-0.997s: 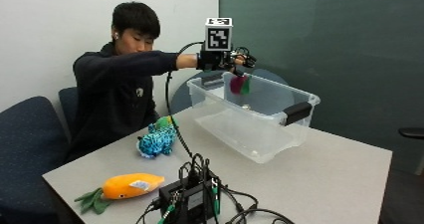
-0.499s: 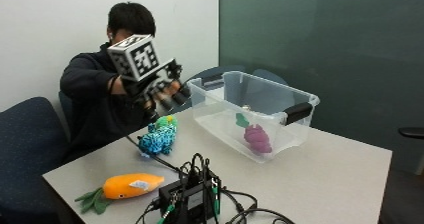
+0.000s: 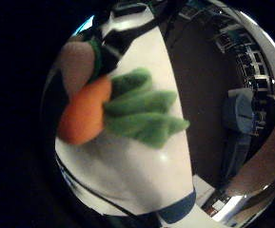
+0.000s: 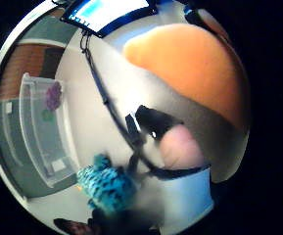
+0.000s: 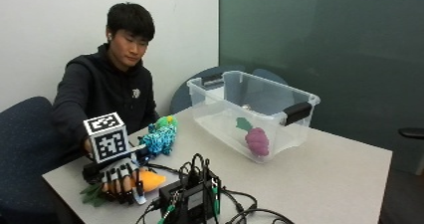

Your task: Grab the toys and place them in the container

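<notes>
Hand (image 5: pixel 121 181) rests atop orange carrot toy (image 5: pixel 151 180).

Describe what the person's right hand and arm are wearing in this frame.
The right hand wears a black glove with small white segments along the fingers, so they look banded black and white. Black straps cross the back of the hand. The arm is covered by the long dark sleeve of a dark hooded sweatshirt with a small pale logo on the chest.

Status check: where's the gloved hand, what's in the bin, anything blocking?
Right hand on carrot toy, grasp unclear. Grape toy in container; teal toy on table. Cables beside carrot.
</notes>
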`<move>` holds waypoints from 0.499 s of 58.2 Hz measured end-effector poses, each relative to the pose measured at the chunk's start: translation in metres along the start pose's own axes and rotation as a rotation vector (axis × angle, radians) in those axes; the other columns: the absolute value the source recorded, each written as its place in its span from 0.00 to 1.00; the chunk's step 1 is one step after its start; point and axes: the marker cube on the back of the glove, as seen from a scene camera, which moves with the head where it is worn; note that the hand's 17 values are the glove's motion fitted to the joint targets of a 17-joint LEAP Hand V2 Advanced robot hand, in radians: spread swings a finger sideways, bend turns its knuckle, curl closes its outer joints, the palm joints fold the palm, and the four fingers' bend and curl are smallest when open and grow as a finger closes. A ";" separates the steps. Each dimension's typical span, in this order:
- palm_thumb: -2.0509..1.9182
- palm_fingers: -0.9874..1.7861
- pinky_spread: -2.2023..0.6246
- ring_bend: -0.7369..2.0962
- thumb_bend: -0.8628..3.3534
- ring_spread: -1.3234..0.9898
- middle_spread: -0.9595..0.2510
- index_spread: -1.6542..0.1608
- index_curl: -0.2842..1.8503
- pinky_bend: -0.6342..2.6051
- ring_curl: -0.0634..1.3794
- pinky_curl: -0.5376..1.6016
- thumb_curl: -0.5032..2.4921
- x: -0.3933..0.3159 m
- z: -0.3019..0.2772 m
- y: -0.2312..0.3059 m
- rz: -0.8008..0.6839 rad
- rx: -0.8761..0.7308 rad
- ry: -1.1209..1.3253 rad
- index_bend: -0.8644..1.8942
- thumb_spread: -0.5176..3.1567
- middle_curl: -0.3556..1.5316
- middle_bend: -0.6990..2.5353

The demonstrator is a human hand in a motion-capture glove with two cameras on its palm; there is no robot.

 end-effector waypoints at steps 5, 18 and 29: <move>0.53 0.59 0.73 0.57 0.20 0.48 0.74 0.77 0.24 0.45 0.33 0.42 0.28 0.001 0.010 -0.003 -0.057 0.079 0.024 0.30 0.51 0.40 0.35; 0.58 0.80 0.66 0.72 0.23 0.45 0.67 0.82 0.21 0.52 0.45 0.47 0.28 -0.014 -0.013 -0.001 -0.217 0.221 -0.032 0.38 0.55 0.51 0.50; 0.63 0.81 0.64 0.76 0.25 0.45 0.64 0.82 0.25 0.52 0.47 0.49 0.31 -0.106 -0.120 0.035 -0.374 0.289 -0.160 0.43 0.56 0.55 0.54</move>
